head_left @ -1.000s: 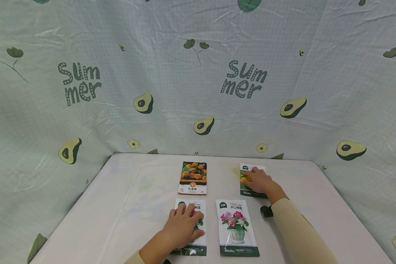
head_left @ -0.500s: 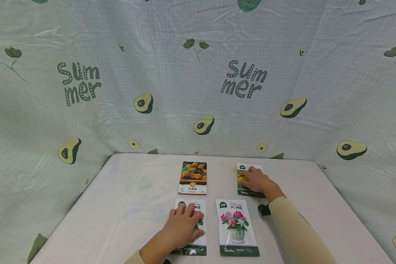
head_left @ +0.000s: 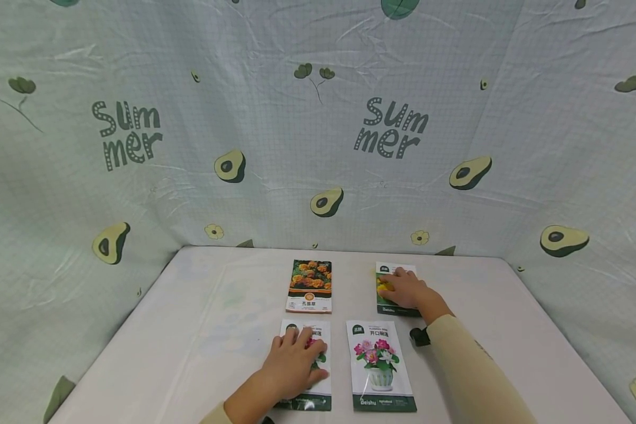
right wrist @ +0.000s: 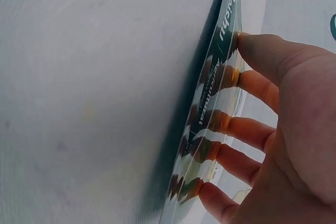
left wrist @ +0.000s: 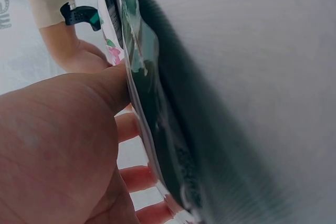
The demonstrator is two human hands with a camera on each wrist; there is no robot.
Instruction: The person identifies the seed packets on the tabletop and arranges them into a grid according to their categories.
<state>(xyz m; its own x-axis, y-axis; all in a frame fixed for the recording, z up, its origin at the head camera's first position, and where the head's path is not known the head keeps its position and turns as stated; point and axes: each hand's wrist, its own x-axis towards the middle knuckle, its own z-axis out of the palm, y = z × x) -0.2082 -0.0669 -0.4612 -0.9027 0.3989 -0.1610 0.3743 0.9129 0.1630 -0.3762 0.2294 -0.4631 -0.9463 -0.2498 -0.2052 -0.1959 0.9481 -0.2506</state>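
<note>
In the head view my left hand (head_left: 294, 365) rests on a white seed packet (head_left: 318, 386) with pink flowers, its fingers spread and covering most of the picture. The left wrist view shows the thumb and fingertips on the face of that packet (left wrist: 142, 61). Farther back on the right, my right hand (head_left: 410, 290) presses its fingertips on a seed packet with yellow print (head_left: 384, 308). Seen from the right wrist, the fingertips touch the glossy front of this packet (right wrist: 210, 103), which lies on the table.
A second pink-flower seed packet (head_left: 380, 368) lies between the hands at the front. Behind the left hand lies an orange marigold seed packet (head_left: 310, 287). The pale table (head_left: 206, 330) ends at a hanging cloth (head_left: 275, 147) printed with avocados.
My right hand has slid leftward over the table, and the yellow-print packet has moved left with it. The left hand and the other packets have stayed where they were.
</note>
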